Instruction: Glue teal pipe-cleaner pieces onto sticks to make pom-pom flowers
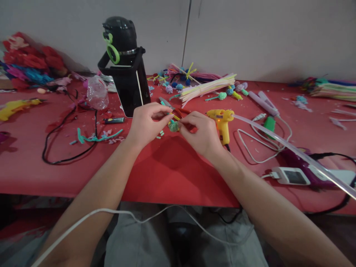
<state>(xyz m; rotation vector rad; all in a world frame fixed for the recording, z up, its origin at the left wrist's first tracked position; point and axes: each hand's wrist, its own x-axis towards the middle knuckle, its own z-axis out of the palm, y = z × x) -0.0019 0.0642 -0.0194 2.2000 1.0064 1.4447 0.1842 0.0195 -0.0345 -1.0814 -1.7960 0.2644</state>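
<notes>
A small green fuzzy piece (pixel 173 126) hangs between my two hands above the red table (pixel 167 170). My left hand (pixel 150 122) has its thumb and index finger pinched just above and left of it; what lies between those fingertips is too small to tell. The fingertips of my right hand (pixel 198 131) close on the green piece's right side. Behind the hands lie scissors with orange-red handles (pixel 180 112), partly hidden. A yellow glue gun (pixel 222 122) with a long clear glue stick (pixel 292 150) rests right of my right hand, its small orange light showing.
A black bottle (pixel 130 81) stands behind my left hand. Bundled pale pipe cleaners (pixel 208 88) lie at the back. A lilac flat tool (pixel 263 104), white cable and white power strip (pixel 293 175) occupy the right; a black cord (pixel 63 161) loops left.
</notes>
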